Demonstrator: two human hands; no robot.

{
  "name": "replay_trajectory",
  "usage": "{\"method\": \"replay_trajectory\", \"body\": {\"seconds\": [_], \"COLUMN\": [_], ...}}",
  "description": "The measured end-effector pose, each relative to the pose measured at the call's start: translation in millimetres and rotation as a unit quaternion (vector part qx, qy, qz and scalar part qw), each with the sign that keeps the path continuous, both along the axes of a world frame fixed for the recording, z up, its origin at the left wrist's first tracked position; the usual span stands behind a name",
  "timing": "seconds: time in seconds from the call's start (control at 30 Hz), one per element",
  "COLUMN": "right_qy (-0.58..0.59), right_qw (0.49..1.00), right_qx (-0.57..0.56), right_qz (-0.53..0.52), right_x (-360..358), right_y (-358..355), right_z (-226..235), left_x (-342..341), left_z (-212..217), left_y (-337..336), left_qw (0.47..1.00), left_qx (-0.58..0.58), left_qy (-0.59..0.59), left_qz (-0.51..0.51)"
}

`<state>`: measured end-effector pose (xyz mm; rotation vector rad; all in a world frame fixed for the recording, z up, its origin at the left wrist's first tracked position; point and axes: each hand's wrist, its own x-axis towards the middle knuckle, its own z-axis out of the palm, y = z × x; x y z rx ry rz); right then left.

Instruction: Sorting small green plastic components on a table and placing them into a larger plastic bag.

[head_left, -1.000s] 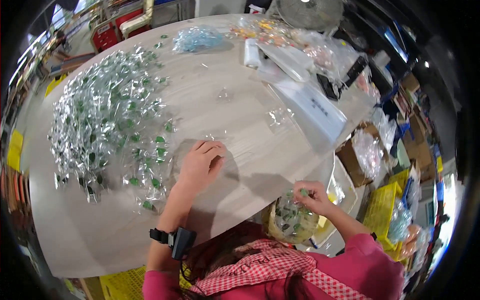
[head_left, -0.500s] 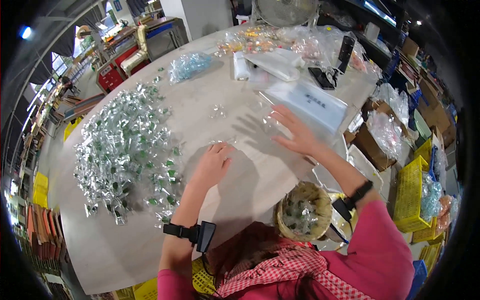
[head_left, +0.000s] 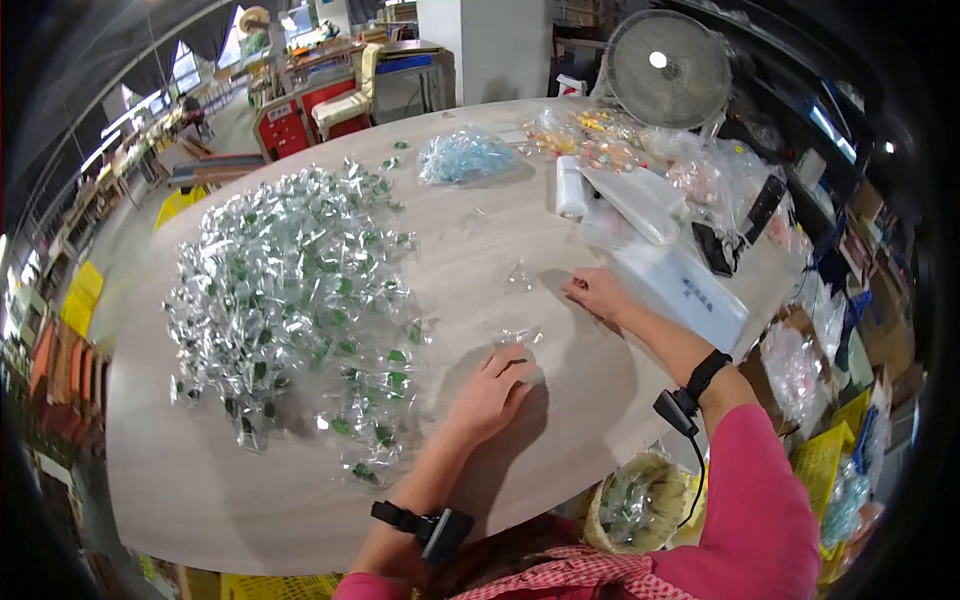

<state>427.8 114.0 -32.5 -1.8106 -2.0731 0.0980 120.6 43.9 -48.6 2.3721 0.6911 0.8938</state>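
My left hand [head_left: 492,395] rests low on the table, fingers slightly bent and thumb apart. Its fingertips lie beside a small clear plastic packet [head_left: 518,336]; whether they touch it I cannot tell. My right hand [head_left: 602,296] is farther off to the right, its fingers drawn together against the tabletop. Anything between those fingertips is hidden. Another clear packet [head_left: 517,276] lies just left of my right hand. A large heap of shiny clear packets with green pieces inside [head_left: 290,270] spreads over the left of the table.
Beyond my right hand lie flat clear plastic bags [head_left: 685,290], a black phone [head_left: 712,248] and a white plastic sheet [head_left: 635,203]. Bluish packets [head_left: 463,156] sit farther back, near a fan [head_left: 668,72]. A woven basket [head_left: 674,497] holding packets stands below the table's near edge.
My right hand, spread above the table before, has come down with its fingers together. My left hand stays low by the packet. The whole view has shifted.
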Motion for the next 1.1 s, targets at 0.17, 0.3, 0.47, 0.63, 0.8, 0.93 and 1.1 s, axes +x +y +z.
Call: {"method": "replay_trajectory", "body": {"seconds": [0.17, 0.3, 0.47, 0.63, 0.8, 0.93, 1.1], "right_qy": [0.158, 0.09, -0.066, 0.016, -0.046, 0.047, 0.018], "right_qw": [0.987, 0.995, 0.994, 0.995, 0.987, 0.986, 0.989], "right_qx": [0.0, 0.001, 0.038, -0.057, -0.148, -0.087, -0.01], "right_qz": [0.008, 0.048, 0.083, 0.085, 0.042, 0.134, 0.147], "right_x": [-53.4, -91.6, -102.3, -82.4, -83.5, -88.3, -98.5], "right_y": [82.8, 157.4, 222.0, 209.6, 120.2, 16.0, -49.1], "right_z": [45.1, 48.8, 14.8, -0.3, 20.1, 20.7, 14.9], "left_x": [1.3, -3.7, -0.7, 3.1, 3.4, 13.2, 7.1], "left_z": [-6.6, -2.1, -3.6, -8.6, -10.1, -11.4, -14.4], "left_y": [0.3, -3.8, -4.2, -4.5, -3.7, 1.1, 4.1], "left_qw": [1.0, 0.998, 0.998, 1.0, 0.999, 0.998, 0.998], "left_qx": [0.027, 0.0, -0.001, -0.002, -0.003, 0.008, 0.033], "left_qy": [0.004, 0.055, 0.046, 0.01, -0.017, -0.035, -0.047], "left_qz": [0.004, 0.019, 0.031, 0.029, 0.052, 0.044, 0.029]}}
